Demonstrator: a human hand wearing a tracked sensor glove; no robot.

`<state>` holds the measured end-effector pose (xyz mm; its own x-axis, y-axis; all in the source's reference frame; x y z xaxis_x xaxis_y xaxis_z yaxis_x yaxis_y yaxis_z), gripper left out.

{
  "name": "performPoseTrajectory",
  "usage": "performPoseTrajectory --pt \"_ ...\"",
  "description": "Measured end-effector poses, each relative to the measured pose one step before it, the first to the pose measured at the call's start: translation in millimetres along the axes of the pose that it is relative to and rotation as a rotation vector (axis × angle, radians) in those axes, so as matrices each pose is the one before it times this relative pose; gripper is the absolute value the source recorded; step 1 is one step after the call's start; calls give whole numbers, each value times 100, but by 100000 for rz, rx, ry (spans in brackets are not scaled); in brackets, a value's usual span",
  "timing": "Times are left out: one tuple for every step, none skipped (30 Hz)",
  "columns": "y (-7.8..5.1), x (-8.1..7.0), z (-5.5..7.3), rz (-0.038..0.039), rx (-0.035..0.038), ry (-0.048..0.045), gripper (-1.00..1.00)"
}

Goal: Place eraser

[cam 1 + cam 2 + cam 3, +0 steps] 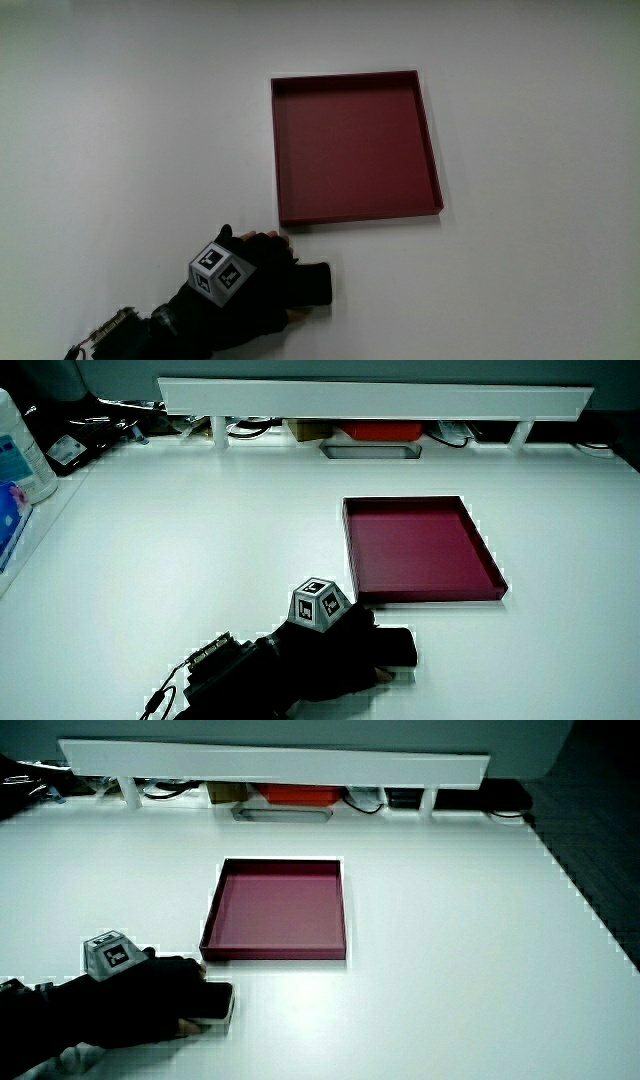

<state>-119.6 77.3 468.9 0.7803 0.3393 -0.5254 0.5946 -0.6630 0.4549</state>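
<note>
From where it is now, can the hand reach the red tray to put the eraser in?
Probably yes. The hand, holding the black eraser, lies on the table just nearer to the person than the red tray; nothing stands between them, and the tray is empty.

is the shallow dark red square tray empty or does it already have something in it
Empty. The shallow dark red square tray shows only its bare floor in every view; the gloved hand holds the black eraser on the table beside it.
</note>
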Motion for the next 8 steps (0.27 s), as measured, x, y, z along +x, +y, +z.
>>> performPoseTrajectory --pt "-39 -21 58 -321 497 121 -53" --pt "-31 -113 -78 1073 -316 -2522 -58" --pt "-16 -219 -179 -669 29 501 -63" --pt "-158 -155 56 -83 236 802 -68" --pt "-210 -301 43 -1943 1753 -1021 -74" --pt "-218 -833 -500 -2773 3545 -3325 -79" --pt "-604 1019 1845 -2727 1960 8520 -84" --pt "-650 -660 214 6150 4470 3526 -89"
